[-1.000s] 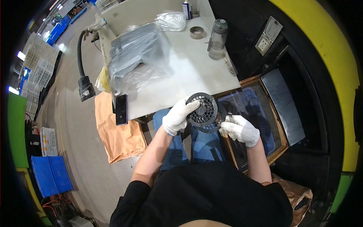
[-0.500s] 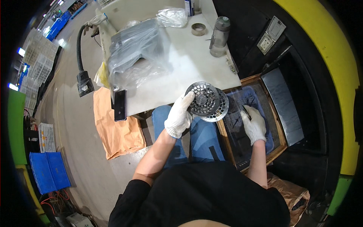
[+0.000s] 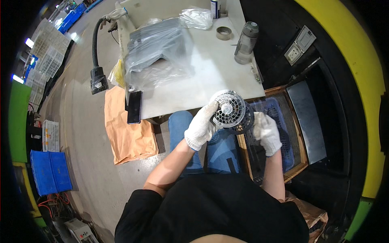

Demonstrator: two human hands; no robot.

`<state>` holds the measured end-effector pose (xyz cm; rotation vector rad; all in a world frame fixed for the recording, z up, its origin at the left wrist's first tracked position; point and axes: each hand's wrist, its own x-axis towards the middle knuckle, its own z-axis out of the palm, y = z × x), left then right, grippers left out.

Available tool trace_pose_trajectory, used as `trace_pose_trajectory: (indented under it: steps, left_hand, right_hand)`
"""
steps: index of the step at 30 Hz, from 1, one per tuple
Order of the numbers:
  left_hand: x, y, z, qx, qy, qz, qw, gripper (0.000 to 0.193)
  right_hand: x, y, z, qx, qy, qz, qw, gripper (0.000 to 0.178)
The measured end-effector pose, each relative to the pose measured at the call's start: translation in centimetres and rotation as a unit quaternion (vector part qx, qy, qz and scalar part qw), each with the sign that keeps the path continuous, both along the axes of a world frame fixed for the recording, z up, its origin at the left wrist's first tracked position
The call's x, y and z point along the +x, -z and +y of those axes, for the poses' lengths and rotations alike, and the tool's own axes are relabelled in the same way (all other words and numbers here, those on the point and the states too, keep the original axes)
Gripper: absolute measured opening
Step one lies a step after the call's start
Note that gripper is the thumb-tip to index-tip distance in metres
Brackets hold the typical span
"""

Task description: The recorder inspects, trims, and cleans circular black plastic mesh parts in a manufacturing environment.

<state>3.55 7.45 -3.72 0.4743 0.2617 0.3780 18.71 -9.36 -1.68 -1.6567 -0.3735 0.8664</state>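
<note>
My left hand (image 3: 201, 126), in a white knit glove, is closed around the edge of two round slotted grille covers held over my lap. The front cover (image 3: 227, 108) shines silver under the light. Behind it, offset to the lower right, is a darker cover (image 3: 245, 122), partly hidden. My gloved right hand (image 3: 267, 133) is beside the dark cover's right rim, fingers curled together; whether they pinch the rim or a small part is hidden. Below that hand lies a blue plastic basket (image 3: 287, 152) inside a wooden frame (image 3: 300, 167).
The white worktable (image 3: 210, 73) carries clear plastic film (image 3: 156, 52), a tape roll (image 3: 223, 33), a water bottle (image 3: 246, 42) and a phone (image 3: 135, 107) at its left edge. A flexible-neck lamp (image 3: 98, 81) hangs left. Brown paper (image 3: 131, 133) lies beside my knees.
My right hand has moved up and left from the basket to the covers' right rim. In my left hand the covers have turned, so the front one now looks bright silver instead of dark.
</note>
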Motion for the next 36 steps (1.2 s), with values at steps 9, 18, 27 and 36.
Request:
trace_pose_trajectory:
  steps: [9, 18, 27, 36]
  left_hand:
    - [-1.2, 0.0, 1.9, -0.056, -0.136, -0.033, 0.989, 0.055]
    - [-2.1, -1.2, -0.4, 0.593, -0.02, 0.282, 0.754, 0.055]
    - [-2.2, -1.5, -1.9, 0.398, -0.224, 0.25, 0.854, 0.037]
    - [-2.2, -1.4, -1.2, 0.265, -0.217, 0.22, 0.914, 0.046]
  right_hand:
    - [-3.3, -1.1, 3.6, 0.021, 0.009, -0.07, 0.997, 0.031]
    - [-6.5, -1.6, 5.4, -0.065, -0.195, -0.248, 0.947, 0.061]
    - [-8.2, -0.3, 7.6, 0.24, 0.085, 0.042, 0.966, 0.021]
    - [-8.7, -0.9, 7.4, 0.285, -0.069, 0.252, 0.922, 0.017]
